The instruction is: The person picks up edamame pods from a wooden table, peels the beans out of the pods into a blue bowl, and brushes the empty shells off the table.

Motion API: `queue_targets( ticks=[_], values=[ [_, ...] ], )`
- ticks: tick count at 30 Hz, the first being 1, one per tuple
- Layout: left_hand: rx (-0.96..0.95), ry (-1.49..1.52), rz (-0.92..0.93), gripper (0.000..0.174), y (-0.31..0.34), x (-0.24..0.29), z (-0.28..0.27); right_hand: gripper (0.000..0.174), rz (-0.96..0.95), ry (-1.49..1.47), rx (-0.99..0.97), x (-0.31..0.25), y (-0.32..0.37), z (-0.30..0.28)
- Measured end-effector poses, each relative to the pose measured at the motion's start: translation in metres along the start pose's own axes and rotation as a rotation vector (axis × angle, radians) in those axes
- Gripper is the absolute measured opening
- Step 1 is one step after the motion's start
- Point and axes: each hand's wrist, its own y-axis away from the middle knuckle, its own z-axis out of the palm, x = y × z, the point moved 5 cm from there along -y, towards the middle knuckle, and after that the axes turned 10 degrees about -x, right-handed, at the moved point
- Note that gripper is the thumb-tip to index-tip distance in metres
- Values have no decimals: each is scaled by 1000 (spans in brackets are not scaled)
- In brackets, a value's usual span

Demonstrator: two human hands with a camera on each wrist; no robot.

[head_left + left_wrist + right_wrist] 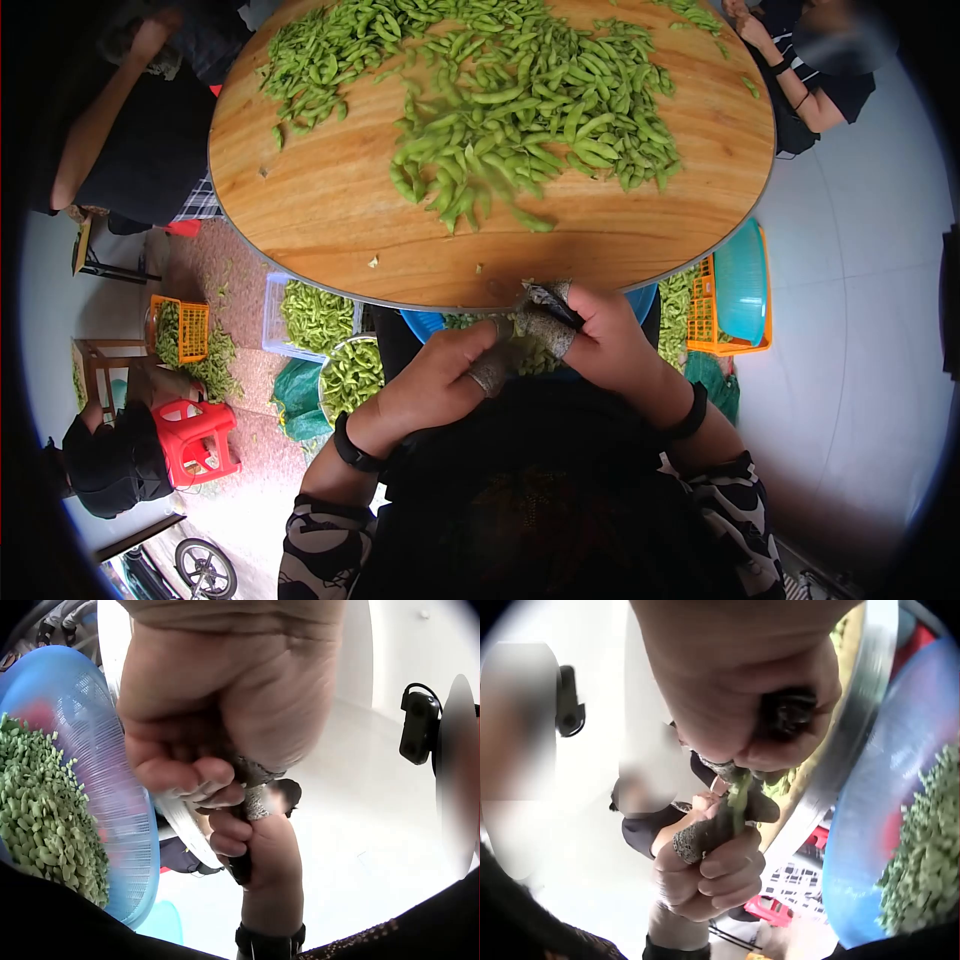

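Both hands meet at the table's near edge, above a blue basket point(139, 847) of shelled green beans point(930, 855). A green pod point(739, 801) lies between their fingertips in the right wrist view; the left hand point(435, 380) pinches it from one side and the right hand point(610, 340) from the other. Grey speckled covers point(694, 841) wrap thumb and finger ends. The right hand's curled fingers also hold a dark object point(787, 712) against the palm. In the left wrist view the left hand point(232, 697) hides the pod.
Green pods point(540, 100) are heaped on the round wooden table point(330, 220). Below stand a pale crate point(275, 320) and a metal bowl point(325, 385) of pods at left, an orange crate point(740, 347) at right. Other people sit around; a red stool point(195, 430) is at left.
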Motion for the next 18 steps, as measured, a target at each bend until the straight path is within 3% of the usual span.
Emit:
queue_targets(
  ticks=[4,6,7,9,11,13,17,18],
  values=[
    [23,325,-94,16,3,0,-2,27,30,-277,-8,4,-1,7],
    [116,300,-172,11,5,-12,-4,30,59,206,94,9,6,6],
    [118,301,-171,11,4,-13,-2,30,58,207,92,6,7,9],
    [302,-69,107,9,2,6,-6,23,-81,341,167,-11,8,13],
    [290,-96,148,10,-1,9,-2,22,-76,333,128,-9,11,10],
    [278,-125,190,10,-1,11,-1,20,-89,179,-11,-8,13,10],
    [213,-75,177,6,-2,4,5,18,-227,20,57,-11,11,7],
    [189,-23,199,5,-2,3,7,17,30,-208,-60,0,11,7]
  ],
)
